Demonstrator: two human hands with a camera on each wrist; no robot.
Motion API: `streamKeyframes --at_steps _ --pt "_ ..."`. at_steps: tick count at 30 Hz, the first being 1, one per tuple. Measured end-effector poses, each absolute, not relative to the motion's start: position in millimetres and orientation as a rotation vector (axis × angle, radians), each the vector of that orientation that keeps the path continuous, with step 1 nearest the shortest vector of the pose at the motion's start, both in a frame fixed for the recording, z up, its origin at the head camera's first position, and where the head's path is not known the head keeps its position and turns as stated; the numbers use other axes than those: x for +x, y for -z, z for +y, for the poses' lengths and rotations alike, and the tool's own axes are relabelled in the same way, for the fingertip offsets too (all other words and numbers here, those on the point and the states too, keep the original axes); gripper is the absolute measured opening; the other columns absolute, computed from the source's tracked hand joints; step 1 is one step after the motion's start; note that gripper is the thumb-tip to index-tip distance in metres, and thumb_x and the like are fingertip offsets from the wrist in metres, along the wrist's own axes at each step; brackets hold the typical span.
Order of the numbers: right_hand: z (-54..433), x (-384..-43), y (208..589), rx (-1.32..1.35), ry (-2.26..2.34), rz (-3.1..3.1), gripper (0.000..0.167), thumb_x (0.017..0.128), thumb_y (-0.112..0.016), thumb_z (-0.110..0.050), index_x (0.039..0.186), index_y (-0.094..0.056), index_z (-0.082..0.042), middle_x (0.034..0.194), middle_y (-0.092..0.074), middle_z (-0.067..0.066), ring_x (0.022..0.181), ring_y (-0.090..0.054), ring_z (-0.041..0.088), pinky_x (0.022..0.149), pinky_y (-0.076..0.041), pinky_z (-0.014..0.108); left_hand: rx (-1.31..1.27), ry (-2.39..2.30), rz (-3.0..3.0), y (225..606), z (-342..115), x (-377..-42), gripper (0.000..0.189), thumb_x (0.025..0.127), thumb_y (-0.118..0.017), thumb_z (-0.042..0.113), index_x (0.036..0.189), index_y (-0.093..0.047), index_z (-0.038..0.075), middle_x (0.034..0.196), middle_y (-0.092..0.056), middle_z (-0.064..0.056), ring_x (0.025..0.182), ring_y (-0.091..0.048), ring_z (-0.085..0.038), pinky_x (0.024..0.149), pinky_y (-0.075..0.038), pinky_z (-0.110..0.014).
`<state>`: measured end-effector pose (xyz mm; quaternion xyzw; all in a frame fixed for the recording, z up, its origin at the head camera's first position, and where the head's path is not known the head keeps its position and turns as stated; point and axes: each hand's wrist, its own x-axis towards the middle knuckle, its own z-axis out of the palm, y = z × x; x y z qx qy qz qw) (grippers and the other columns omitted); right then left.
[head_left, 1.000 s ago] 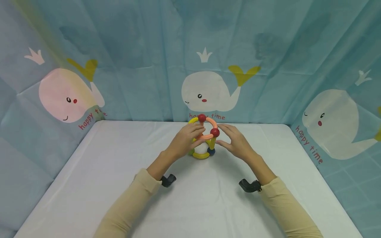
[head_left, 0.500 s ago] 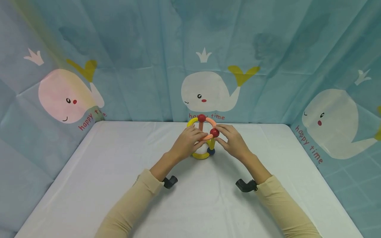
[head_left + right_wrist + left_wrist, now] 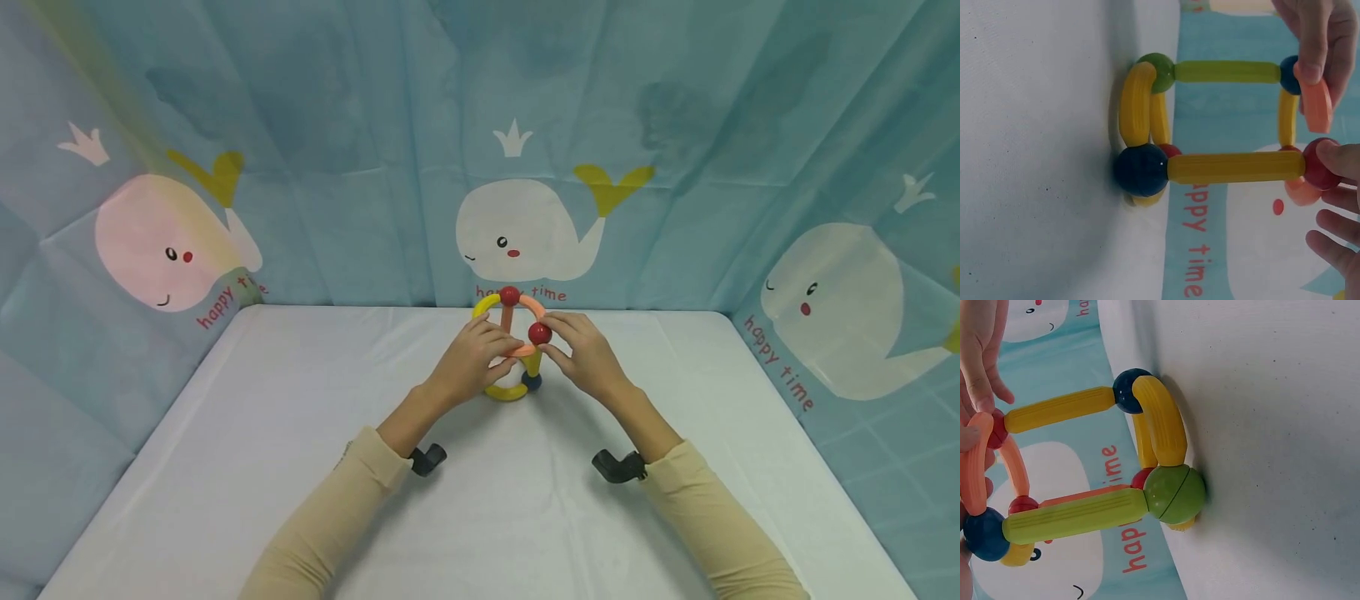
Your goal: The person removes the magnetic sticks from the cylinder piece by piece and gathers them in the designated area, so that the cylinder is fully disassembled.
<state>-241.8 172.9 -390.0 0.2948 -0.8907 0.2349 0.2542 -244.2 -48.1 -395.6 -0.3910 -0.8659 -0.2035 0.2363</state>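
A frame of magnetic rods and balls [image 3: 507,319] stands on the table between my hands. It has a lower ring of curved yellow rods, upright rods and an upper ring. My left hand [image 3: 465,360] holds the front curved orange rod [image 3: 1316,107] near the top blue ball [image 3: 986,532]. My right hand [image 3: 588,354] pinches the red ball [image 3: 1322,164] over the yellow upright rod [image 3: 1235,167]. The green upright rod [image 3: 1075,515] rises from a green ball [image 3: 1174,494]. In the head view my left hand hides the frame's left side.
The table has a white cover [image 3: 480,517]. Behind and beside it hangs a blue curtain [image 3: 360,233] with printed whales. Black wrist mounts [image 3: 618,467] stick out inward below both hands.
My right hand has moved in to the left and its fingers have closed on the red ball. My left hand has moved slightly right, onto the curved orange rod. The base has stayed in place.
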Motion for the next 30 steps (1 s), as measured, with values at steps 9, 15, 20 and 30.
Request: streamKeyframes --at_steps 9,15,20,30 --pt "172.8 -241.1 390.8 0.792 -0.641 -2.431 0.046 0.081 -0.078 -0.010 0.123 -0.064 0.001 0.123 -0.065 0.017 0.116 -0.059 0.033 0.098 -0.052 0.045 -1.084 0.513 -2.396 393.1 -49.1 -243.3 0.030 0.085 -0.076 0.022 0.113 -0.073 0.011 0.103 -0.074 0.000 0.104 -0.064 -0.018 0.115 -0.036 -0.045" --pt "172.9 -242.1 391.9 0.799 -0.647 -2.426 0.045 0.080 -0.078 -0.009 0.122 -0.064 0.001 0.122 -0.065 0.017 0.116 -0.059 0.033 0.098 -0.052 0.045 -1.103 0.508 -2.397 392.4 -50.8 -244.1 0.029 0.085 -0.076 0.021 0.111 -0.073 0.012 0.102 -0.075 0.000 0.103 -0.063 -0.018 0.115 -0.036 -0.046" --pt "172.8 -242.2 392.0 0.806 -0.648 -2.423 0.045 0.081 -0.078 -0.010 0.122 -0.064 0.001 0.122 -0.065 0.017 0.115 -0.058 0.032 0.098 -0.052 0.045 -1.126 0.484 -2.381 393.0 -52.1 -245.2 0.025 0.085 -0.076 0.021 0.109 -0.075 0.012 0.102 -0.075 0.000 0.103 -0.063 -0.018 0.115 -0.036 -0.046" --pt "172.9 -242.5 392.9 0.796 -0.670 -2.423 0.046 0.081 -0.078 -0.009 0.123 -0.064 0.001 0.121 -0.065 0.017 0.114 -0.059 0.033 0.097 -0.052 0.046 -1.141 0.501 -2.357 390.6 -53.7 -244.1 0.023 0.084 -0.076 0.015 0.107 -0.075 0.011 0.103 -0.075 -0.001 0.106 -0.062 -0.020 0.114 -0.038 -0.045"
